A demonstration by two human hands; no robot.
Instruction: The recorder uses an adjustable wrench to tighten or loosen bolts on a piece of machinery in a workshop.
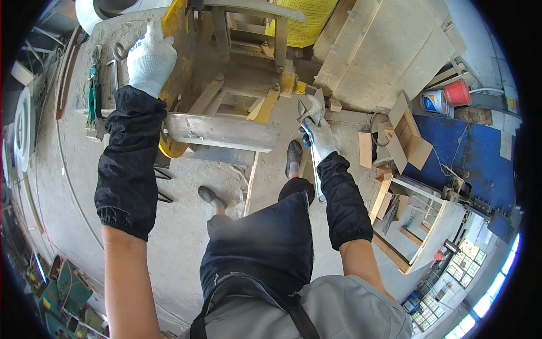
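Note:
My left hand [151, 61], in a white knit glove, is beside the yellow plate [174, 68] of a machine frame. Its fingers curl away from view, and whatever they close on is hidden. To its left lie a tool with green handles [94, 99], a thin bent metal rod [114, 73] and a metal ring [119, 52]. My right hand [320, 137], gloved too, is closed around a long steel wrench [316, 169]. The wrench's jaws point up past the hand, near the frame's right corner, and its shank hangs down along my sleeve.
A bare metal bar [223, 131] crosses the frame's near side. Boards [378, 53] and a yellow drum [307, 22] are behind it. An opened cardboard box [407, 138], a wooden crate [415, 263], a red bucket [457, 92] and a blue sheet [480, 150] are at the right.

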